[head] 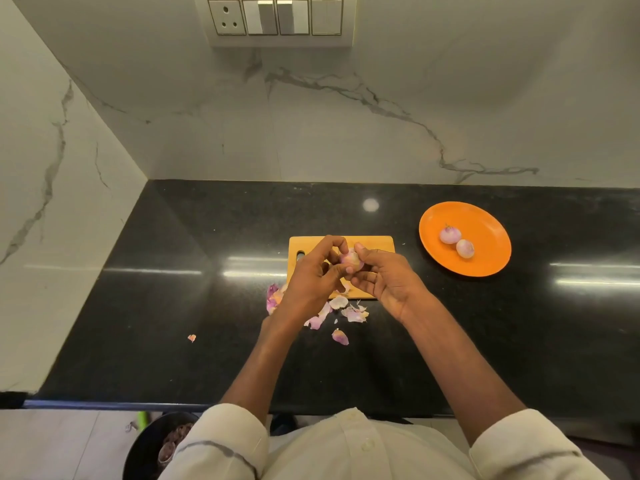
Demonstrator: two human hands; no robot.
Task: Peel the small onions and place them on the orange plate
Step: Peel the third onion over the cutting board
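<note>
A small pale purple onion [350, 260] is held above the wooden cutting board [375, 244] between both hands. My left hand [313, 275] curls its fingers round the onion from the left. My right hand [384, 277] pinches it from the right with thumb and fingertips. The orange plate [485, 223] lies to the right on the black counter, with two peeled onions [457, 241] on it. Loose pink and purple peels [349, 311] lie on the counter just in front of the board, partly hidden by my hands.
The black counter [173, 289] meets marble walls at the back and left. One stray peel [191, 338] lies toward the left. Below the counter edge, a dark bowl [156, 445] with brownish contents sits near my left sleeve. A switch panel [275, 17] is on the back wall.
</note>
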